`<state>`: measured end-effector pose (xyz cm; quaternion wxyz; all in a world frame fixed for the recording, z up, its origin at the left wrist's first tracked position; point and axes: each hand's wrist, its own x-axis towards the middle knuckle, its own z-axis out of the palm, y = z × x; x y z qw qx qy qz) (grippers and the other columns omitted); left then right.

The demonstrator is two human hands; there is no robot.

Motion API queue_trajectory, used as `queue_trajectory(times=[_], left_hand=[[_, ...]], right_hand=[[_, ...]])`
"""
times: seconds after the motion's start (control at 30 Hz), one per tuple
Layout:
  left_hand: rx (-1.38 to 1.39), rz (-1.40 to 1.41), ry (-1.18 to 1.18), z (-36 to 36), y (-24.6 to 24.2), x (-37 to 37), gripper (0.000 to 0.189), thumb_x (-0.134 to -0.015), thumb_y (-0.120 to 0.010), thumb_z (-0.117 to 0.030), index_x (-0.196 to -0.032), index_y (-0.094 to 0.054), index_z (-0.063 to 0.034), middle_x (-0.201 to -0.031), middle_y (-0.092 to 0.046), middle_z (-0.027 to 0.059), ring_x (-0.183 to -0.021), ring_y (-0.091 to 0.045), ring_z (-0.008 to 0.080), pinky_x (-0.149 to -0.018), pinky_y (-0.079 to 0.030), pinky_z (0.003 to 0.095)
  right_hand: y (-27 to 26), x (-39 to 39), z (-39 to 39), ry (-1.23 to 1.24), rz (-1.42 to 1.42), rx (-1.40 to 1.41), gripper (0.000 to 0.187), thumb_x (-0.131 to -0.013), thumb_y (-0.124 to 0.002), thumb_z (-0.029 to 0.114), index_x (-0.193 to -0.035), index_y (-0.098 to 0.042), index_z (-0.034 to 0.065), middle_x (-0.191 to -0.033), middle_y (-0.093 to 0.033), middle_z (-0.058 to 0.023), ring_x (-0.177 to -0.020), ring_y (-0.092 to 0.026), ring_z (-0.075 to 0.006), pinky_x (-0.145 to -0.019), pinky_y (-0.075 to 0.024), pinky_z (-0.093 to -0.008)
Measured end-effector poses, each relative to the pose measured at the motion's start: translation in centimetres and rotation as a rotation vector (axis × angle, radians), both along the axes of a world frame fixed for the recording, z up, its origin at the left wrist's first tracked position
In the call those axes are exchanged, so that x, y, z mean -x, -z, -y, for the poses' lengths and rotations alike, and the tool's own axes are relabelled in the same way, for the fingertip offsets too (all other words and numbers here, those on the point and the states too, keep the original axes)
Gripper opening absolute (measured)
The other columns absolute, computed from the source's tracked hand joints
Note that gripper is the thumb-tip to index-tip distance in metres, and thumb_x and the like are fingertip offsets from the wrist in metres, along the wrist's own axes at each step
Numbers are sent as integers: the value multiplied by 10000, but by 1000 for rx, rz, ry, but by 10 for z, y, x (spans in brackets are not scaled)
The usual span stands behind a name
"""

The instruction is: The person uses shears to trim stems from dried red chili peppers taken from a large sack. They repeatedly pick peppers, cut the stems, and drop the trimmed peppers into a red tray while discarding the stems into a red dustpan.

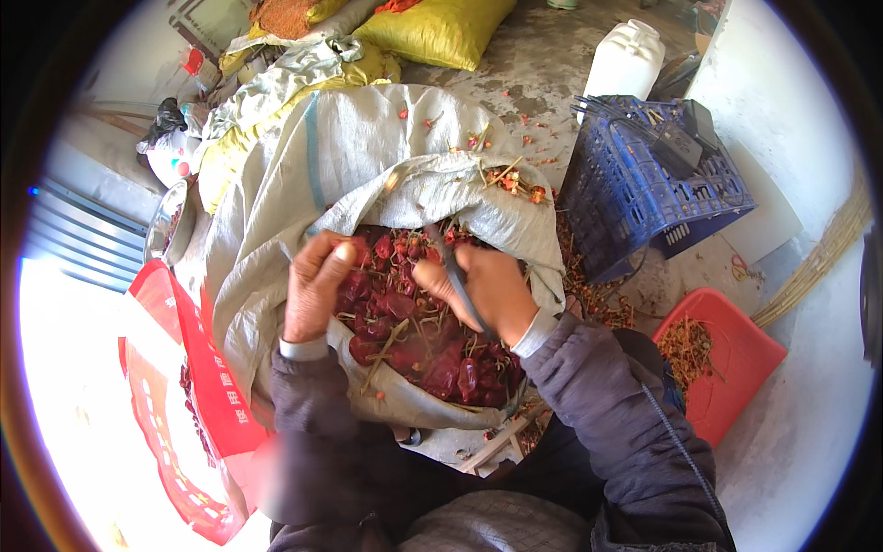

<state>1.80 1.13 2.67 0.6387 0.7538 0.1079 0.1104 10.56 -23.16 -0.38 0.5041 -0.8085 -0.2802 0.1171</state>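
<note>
A large white woven sack (269,200) with its rim rolled down stands before me, holding many dried red peppers (441,369) with stems. Over the sack's left side, my left hand (316,286) pinches a red pepper piece (355,252) between thumb and fingers. My right hand (483,290), over the right side of the opening, is closed around a dark, narrow metal tool (452,265), which looks like scissors or a blade; its exact kind is unclear. Both hands are apart, just above the peppers. Pepper tops and stems (514,183) lie on the sack's folded rim.
A blue plastic crate (614,186) stands right of the sack, a white jug (624,62) behind it. A red dustpan (745,366) with stem scraps lies lower right. A red and white bag (207,359) is at left, near a metal bowl (181,241). Yellow sacks (441,31) lie behind.
</note>
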Motion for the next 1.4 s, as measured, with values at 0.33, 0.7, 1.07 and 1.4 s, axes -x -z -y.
queue_trajectory(times=[0.33, 0.7, 1.07, 1.4], left_hand=[[-1021, -451, 27, -41, 54, 0, 356, -759, -847, -305, -996, -787, -46, -881, -727, 238, -847, -719, 412, -793, -561, 462], [17, -127, -53, -18, 11, 9, 271, -940, -707, -54, -1202, -721, 15, -991, -748, 11, -864, -655, 61, -781, -532, 236], [-158, -76, 4, -4, 18, 5, 257, -990, -706, -80, -1219, -730, 34, -988, -721, -20, -877, -601, 40, -801, -527, 227], [75, 118, 34, -8, 19, 11, 243, -1011, -697, -83, -1229, -743, 14, -991, -706, -32, -845, -590, 34, -776, -502, 201]], right_hand=[[-2, -17, 2, -109, -284, -401, 730, -938, -632, 739, -1016, -622, 13, -780, -590, -10, -649, -550, -125, -605, -464, -314], [-8, -5, 11, -40, 411, 211, 803, -766, -754, 778, -883, -633, -8, -830, -695, -211, -778, -710, -424, -692, -563, -500], [2, 10, -6, -96, 369, 324, 775, -846, -680, 772, -740, -609, 7, -622, -628, -187, -654, -690, -393, -596, -538, -479], [-8, 12, -8, -552, -574, -262, 697, -956, -589, 752, -781, -550, 78, -603, -514, 10, -485, -500, -134, -474, -424, -323]])
